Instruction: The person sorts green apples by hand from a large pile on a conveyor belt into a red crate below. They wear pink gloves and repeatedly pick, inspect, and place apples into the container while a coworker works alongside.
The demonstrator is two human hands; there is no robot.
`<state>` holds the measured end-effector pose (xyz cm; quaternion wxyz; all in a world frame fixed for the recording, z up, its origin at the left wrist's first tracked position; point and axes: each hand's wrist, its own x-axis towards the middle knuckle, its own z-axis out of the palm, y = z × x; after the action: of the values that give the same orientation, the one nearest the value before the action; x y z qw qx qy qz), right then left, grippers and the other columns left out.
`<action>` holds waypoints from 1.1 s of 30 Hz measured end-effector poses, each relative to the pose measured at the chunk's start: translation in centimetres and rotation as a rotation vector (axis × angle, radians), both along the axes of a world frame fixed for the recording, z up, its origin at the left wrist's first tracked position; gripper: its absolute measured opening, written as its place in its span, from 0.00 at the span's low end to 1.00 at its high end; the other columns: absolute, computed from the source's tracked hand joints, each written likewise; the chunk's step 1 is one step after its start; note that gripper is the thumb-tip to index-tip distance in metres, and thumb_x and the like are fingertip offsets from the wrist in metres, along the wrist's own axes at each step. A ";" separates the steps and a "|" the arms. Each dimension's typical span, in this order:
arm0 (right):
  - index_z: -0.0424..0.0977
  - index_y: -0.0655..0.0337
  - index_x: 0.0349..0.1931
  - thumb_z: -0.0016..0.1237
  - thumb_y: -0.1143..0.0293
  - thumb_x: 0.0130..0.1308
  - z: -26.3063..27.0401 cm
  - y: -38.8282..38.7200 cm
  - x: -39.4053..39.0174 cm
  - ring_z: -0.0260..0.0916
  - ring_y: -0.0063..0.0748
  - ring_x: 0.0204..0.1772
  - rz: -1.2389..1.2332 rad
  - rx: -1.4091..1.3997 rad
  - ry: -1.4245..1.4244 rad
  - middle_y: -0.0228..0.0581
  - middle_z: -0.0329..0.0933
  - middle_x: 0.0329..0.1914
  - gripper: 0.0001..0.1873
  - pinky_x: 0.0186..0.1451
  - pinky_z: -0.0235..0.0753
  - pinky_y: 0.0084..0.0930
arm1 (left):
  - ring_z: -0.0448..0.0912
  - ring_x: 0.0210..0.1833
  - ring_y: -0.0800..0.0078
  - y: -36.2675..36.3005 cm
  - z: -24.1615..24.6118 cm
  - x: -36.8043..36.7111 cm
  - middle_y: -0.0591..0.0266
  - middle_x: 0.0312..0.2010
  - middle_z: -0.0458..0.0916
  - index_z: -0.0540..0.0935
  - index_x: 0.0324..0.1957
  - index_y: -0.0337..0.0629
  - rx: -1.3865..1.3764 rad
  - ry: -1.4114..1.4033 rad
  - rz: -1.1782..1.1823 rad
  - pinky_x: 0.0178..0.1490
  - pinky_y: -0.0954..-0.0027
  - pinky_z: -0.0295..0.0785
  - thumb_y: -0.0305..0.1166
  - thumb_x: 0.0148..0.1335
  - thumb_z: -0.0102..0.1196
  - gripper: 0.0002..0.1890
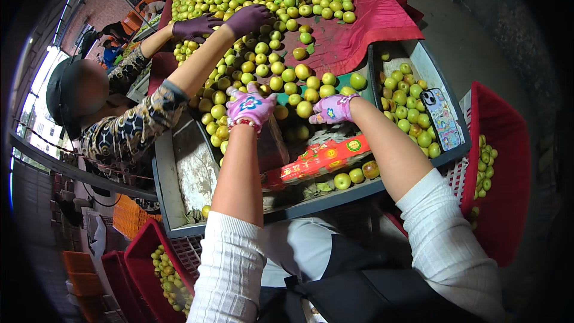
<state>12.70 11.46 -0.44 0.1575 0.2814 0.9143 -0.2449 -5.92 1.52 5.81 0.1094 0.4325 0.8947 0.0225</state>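
My left hand [251,105], in a pink glove with a flower pattern, rests palm down at the edge of a spread of round green-yellow fruits [262,70] that look like jujubes. Its fingers are apart, and I see nothing held. To its right, my right hand [334,108], in a matching glove, points left with its fingertips beside a loose fruit [304,109]. Whether it grips anything is hidden. Below both hands lies a red printed carton edge [323,159], with several fruits [356,175] along its near side.
Across the left, a co-worker's purple-gloved hands [249,20] reach over the heap on a red cloth [381,18]. A side tray [462,130] holds fruits and a phone in a patterned case [441,119]. Red crates [502,170] with fruit stand low on both sides.
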 end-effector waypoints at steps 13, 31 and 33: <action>0.76 0.62 0.30 0.48 0.70 0.59 -2.4 3.7 0.9 0.75 0.39 0.32 0.627 0.369 0.118 0.43 0.77 0.27 0.06 0.37 0.73 0.32 | 0.69 0.65 0.48 -0.8 -3.9 7.6 0.59 0.71 0.60 0.71 0.64 0.54 0.383 0.075 -0.461 0.67 0.52 0.61 0.49 0.63 0.48 0.28; 0.59 0.54 0.70 0.49 0.47 0.64 0.7 2.3 1.6 0.51 0.57 0.75 -0.411 0.417 0.327 0.52 0.49 0.77 0.37 0.74 0.53 0.44 | 0.79 0.51 0.53 -3.8 -4.3 8.0 0.48 0.45 0.83 0.79 0.51 0.45 0.036 -0.340 -0.276 0.55 0.58 0.72 0.51 0.65 0.45 0.24; 0.61 0.55 0.68 0.50 0.51 0.66 -0.5 2.6 1.1 0.47 0.53 0.77 -0.136 0.406 0.383 0.54 0.48 0.77 0.34 0.77 0.49 0.42 | 0.78 0.54 0.51 -3.9 -4.7 8.5 0.47 0.48 0.81 0.80 0.49 0.43 0.127 -0.316 -0.261 0.56 0.57 0.71 0.53 0.66 0.42 0.26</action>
<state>13.81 14.03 -0.93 -0.0945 0.3165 0.9367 -0.1158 2.62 -2.33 1.09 0.2229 0.5418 0.7995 0.1323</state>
